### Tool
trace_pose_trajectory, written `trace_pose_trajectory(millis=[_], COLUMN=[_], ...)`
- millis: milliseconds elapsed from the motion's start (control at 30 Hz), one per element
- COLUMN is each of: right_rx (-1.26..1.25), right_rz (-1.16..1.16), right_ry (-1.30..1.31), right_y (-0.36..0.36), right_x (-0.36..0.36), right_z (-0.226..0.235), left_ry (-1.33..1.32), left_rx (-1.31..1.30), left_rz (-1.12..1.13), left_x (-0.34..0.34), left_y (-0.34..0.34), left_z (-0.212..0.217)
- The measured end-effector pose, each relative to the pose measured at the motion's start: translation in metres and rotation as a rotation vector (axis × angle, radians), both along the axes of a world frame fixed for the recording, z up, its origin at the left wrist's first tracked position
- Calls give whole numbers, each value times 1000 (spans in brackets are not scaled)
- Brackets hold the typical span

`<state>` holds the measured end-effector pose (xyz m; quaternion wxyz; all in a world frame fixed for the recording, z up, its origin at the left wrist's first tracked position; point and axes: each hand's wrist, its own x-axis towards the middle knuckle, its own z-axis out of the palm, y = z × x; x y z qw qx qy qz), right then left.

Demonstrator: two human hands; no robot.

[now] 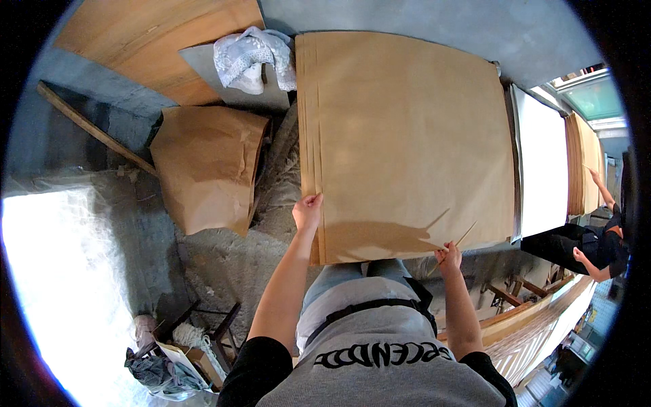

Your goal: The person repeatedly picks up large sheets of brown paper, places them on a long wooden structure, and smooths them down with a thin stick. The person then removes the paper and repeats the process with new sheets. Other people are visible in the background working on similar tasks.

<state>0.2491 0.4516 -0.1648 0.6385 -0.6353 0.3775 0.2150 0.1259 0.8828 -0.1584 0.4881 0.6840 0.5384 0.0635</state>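
A stack of large brown paper sheets (413, 129) lies in front of me, its left edges fanned out in narrow steps. My left hand (308, 211) is closed at the left edge of the stack, thumb and fingers pinching the border of a brown sheet. At the near edge, toward the right, my right hand (449, 259) is closed around a thin wooden stick (466, 233). The stick slants up over the paper, and the shadow of hand and stick falls on the top sheet. How many sheets the left fingers pinch is hidden.
White sheets (540, 163) and another brown stack (583, 163) stand to the right, where a co-worker in dark clothes (600, 237) reaches over. A crumpled brown paper (207, 166), a wooden bar (95, 129) and a patterned cloth (251, 57) are at left. Wooden racks (522, 319) stand near right.
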Motion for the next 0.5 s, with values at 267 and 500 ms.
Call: trace_pose_trajectory(millis=[267, 500], right_rx=[-524, -756], right_rz=[304, 1082], right_ry=[-330, -501], right_y=[14, 121], right_x=[-10, -5], right_z=[47, 110], left_ry=[35, 6], left_rx=[71, -41], left_rz=[-81, -103], left_x=[-4, -5], left_y=[3, 12], left_z=[-10, 3])
